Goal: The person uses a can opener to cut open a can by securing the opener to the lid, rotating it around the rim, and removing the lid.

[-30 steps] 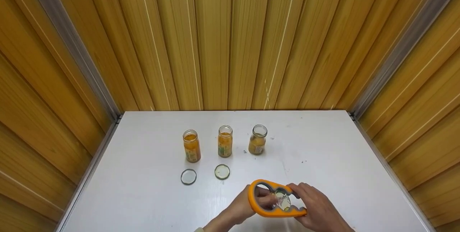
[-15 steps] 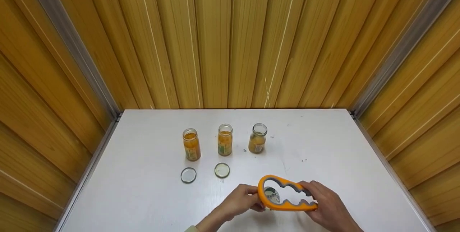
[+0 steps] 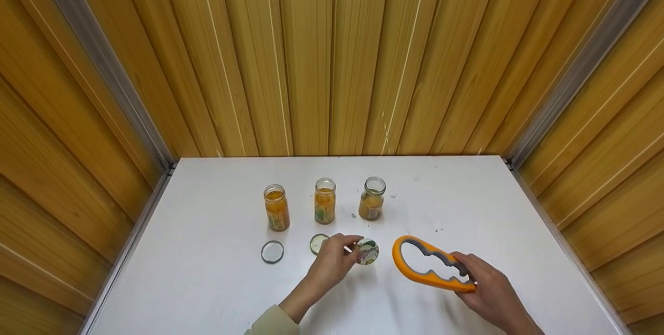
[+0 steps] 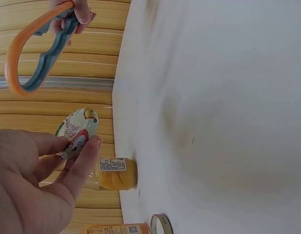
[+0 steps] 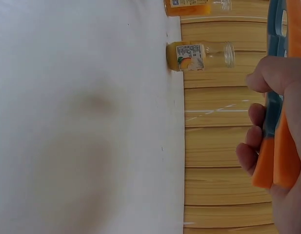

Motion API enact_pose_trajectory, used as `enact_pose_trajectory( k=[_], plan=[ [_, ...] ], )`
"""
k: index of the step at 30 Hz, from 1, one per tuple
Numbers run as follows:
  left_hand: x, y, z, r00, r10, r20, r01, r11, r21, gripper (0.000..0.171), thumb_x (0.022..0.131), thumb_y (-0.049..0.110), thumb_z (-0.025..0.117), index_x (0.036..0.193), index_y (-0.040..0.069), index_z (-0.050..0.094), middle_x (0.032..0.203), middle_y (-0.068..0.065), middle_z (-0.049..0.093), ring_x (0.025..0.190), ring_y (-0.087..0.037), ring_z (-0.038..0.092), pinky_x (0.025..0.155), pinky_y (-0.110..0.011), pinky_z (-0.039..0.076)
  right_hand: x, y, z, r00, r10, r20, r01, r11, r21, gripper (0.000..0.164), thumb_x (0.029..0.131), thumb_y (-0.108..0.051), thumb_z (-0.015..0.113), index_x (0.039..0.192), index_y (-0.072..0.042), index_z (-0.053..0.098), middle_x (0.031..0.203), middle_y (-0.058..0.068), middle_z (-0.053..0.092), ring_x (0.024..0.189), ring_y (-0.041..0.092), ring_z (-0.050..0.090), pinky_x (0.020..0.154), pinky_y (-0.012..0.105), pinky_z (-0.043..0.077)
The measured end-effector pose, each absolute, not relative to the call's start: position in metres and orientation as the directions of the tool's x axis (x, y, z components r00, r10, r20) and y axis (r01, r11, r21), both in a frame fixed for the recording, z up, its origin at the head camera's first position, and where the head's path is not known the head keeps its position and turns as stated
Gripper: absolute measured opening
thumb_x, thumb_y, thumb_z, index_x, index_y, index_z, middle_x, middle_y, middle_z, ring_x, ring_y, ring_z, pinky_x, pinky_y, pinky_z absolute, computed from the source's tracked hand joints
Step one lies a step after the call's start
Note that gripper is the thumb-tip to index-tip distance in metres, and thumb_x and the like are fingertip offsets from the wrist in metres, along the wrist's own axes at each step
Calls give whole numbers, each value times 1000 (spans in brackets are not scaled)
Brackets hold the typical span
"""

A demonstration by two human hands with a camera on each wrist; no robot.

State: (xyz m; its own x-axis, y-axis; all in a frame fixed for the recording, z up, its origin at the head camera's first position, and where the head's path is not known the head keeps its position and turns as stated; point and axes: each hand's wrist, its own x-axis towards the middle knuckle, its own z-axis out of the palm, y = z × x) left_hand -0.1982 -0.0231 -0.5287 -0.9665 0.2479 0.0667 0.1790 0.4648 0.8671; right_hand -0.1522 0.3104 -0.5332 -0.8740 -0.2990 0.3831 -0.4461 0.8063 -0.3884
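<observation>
Between thumb and fingers, my left hand pinches a printed jar lid above the table; the left wrist view shows the same lid tilted, its printed top visible. My right hand grips the handle end of an orange and grey jar opener, whose looped end points left, apart from the lid. Behind the lid an open glass jar stands upright, part filled with something yellow. One loose lid lies partly hidden behind the left hand.
Two more open jars with orange contents, a middle jar and a left jar, stand in the same row. Another lid lies before the left jar. Wood-patterned walls enclose the white table at back and sides.
The lid, earlier seen through the opener's loop, has moved left and away in my left hand. The jar opener has shifted slightly right, and the two hands are now apart.
</observation>
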Motion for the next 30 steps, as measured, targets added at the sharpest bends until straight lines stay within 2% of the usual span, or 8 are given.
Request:
enact_pose_trajectory(
  k=[6,13,20,25,30],
  plan=[
    [-211,-18,-526,-942,175,286,332,610,720,25,84,5,68,107,12,71,81,7,58,70,0,54,56,-13,47,-152,318,-536,-869,-289,402,-444,814,-375,60,60,-5,79,116,-16,60,90,-20,54,69,1,49,60,21,50],
    [-222,-8,-539,-848,244,470,475,742,472,23,82,8,70,104,17,71,84,2,59,71,-7,60,57,-13,48,-152,319,-536,-895,-270,356,-404,831,-383,63,60,-6,82,118,-13,60,95,-16,57,72,2,51,65,23,52],
    [-231,1,-558,-788,354,504,519,822,234,19,83,13,70,100,20,67,83,-1,59,62,-11,60,50,-20,48,-151,319,-536,-901,-259,348,-390,836,-386,61,60,-6,81,118,-12,60,93,-15,58,71,4,51,66,24,53],
    [-235,10,-567,-757,440,484,522,852,42,23,85,13,68,106,21,68,88,-4,63,63,-12,62,51,-21,51,-150,319,-539,-906,-255,339,-381,840,-386,61,61,-6,81,118,-13,60,93,-15,58,71,4,51,67,25,53],
    [-238,14,-576,-716,528,456,524,839,-148,22,84,12,66,104,20,68,87,-4,63,62,-14,62,49,-25,51,-148,319,-541,-899,-249,360,-386,838,-385,61,59,-4,80,116,-14,60,88,-18,56,68,4,48,61,23,49]
  ],
)
